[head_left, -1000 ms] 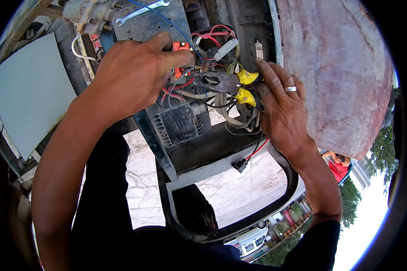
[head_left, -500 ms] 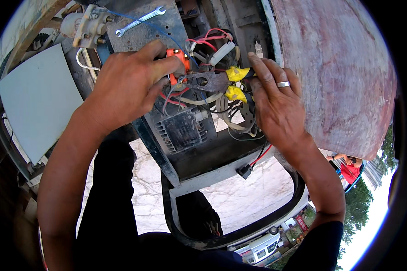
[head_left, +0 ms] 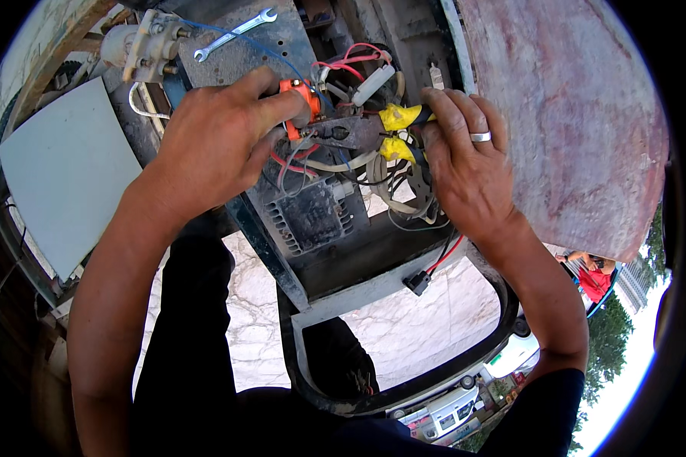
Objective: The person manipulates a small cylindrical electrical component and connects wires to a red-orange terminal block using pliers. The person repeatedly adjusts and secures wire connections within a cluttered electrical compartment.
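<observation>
Between thumb and fingers, my left hand (head_left: 217,141) grips an orange electrical part (head_left: 302,97) with metal terminals. Pliers (head_left: 351,132) with yellow and black handles lie in my right hand (head_left: 469,152), its fingers wrapped round the handle ends. The plier jaws point left and meet the lower end of the orange part, where a thin grey wire (head_left: 285,169) comes out. Whether the jaws bite on the wire or a terminal I cannot make out. A thin blue wire (head_left: 270,52) runs from the orange part up to the left. My left fingertips partly hide the part.
A wrench (head_left: 236,35) lies on the dark metal plate above. Red wires (head_left: 358,57) and a finned black box (head_left: 310,217) sit in the metal frame. A connector (head_left: 417,283) hangs at its lower edge. A worn reddish panel (head_left: 564,122) stands right, a grey panel (head_left: 72,179) left.
The view has shifted slightly. Both hands keep their holds, and the pliers stay at the lower end of the orange part, their handles a little closer together.
</observation>
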`<control>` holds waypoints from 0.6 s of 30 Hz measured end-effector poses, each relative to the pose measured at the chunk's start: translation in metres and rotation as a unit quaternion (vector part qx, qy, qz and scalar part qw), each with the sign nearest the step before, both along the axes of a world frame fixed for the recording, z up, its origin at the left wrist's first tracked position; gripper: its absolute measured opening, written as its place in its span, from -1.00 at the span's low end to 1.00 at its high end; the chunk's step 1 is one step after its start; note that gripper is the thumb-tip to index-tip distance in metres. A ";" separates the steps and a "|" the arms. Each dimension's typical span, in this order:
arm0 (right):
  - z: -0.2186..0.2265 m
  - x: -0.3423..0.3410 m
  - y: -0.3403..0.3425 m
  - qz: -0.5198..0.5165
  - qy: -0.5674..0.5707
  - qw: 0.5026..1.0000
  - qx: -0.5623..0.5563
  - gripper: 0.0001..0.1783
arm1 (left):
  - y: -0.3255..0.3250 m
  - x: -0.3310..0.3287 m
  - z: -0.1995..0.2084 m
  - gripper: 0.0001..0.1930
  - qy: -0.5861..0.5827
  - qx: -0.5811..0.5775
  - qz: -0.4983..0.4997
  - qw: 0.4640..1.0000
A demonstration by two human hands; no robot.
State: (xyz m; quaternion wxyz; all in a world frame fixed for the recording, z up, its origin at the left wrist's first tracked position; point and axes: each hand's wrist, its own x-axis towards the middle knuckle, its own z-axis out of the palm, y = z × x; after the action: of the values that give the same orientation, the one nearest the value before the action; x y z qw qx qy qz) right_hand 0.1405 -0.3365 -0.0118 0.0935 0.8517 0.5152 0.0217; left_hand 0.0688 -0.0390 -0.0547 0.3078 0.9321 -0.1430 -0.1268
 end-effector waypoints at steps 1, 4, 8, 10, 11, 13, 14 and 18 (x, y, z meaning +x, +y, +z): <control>0.002 0.001 0.001 0.003 0.003 1.000 -0.002 -0.81 | 0.000 -0.001 -0.001 -0.59 0.003 0.003 0.000 1.000; 0.004 0.004 0.002 0.009 0.013 1.000 -0.011 -0.77 | -0.002 -0.002 -0.003 -0.61 -0.030 0.008 0.012 0.999; 0.005 0.005 0.003 0.017 0.018 0.999 -0.031 -0.77 | -0.002 -0.002 -0.005 -0.59 -0.043 -0.007 0.015 0.999; 0.008 0.008 0.003 0.022 0.017 0.999 -0.045 -0.79 | -0.005 -0.002 -0.005 -0.56 -0.050 -0.010 0.021 0.998; 0.008 0.008 0.003 0.023 0.017 0.998 -0.050 -0.79 | -0.005 -0.002 -0.006 -0.54 -0.047 -0.012 0.017 0.999; 0.012 0.010 0.005 0.027 0.021 0.998 -0.060 -0.81 | -0.004 -0.002 -0.007 -0.51 -0.043 -0.014 0.013 0.999; 0.014 0.012 0.008 0.028 0.024 0.997 -0.066 -0.81 | -0.003 -0.002 -0.007 -0.50 -0.044 -0.010 0.011 0.999; 0.019 0.014 0.011 0.033 0.033 0.995 -0.091 -0.83 | -0.003 -0.002 -0.006 -0.45 -0.044 0.009 -0.009 0.999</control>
State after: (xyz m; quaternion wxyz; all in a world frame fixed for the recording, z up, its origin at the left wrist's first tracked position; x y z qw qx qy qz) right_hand 0.1541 -0.3252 0.0076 0.1527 0.8225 0.5456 -0.0502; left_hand 0.0670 -0.0418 -0.0606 0.2912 0.9382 -0.1638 -0.0901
